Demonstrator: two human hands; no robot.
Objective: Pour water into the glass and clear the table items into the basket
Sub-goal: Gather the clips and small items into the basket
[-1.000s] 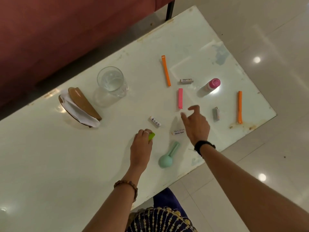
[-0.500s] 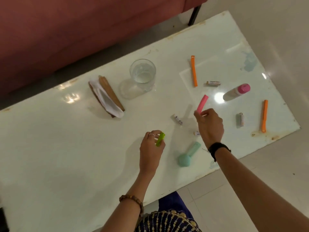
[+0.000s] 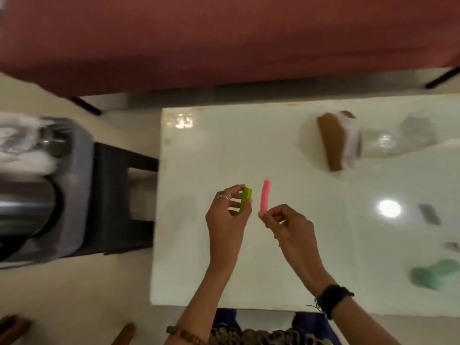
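Off the left end of your table (image 3: 199, 257), on a dark stool (image 3: 119, 195), sits the grey basket (image 3: 74, 185); it is heavily blurred, but a shiny steel vessel (image 3: 27, 210) lies inside it with something white and indistinct (image 3: 22, 143) toward its far side. Near the table's far right, the glass (image 3: 408, 135) is smeared by motion, so you cannot tell what is in it; just beside it on its left stands a brown holder with white napkins (image 3: 336, 140). Your left hand (image 3: 229, 215) is raised over the table, its thumb and fingertips pinching a green clip (image 3: 246, 199) by its long edges; the clip's long axis runs away from you, nearly upright in the view. Your right hand (image 3: 286, 225), fingers curled, pinches the near end of a pink clip (image 3: 264, 195), which points away from you, parallel to the green one and just to its right, the two not touching. Further right on the tabletop lie a teal bulb-shaped object (image 3: 435, 273) and a small grey piece (image 3: 429, 214), both blurred.
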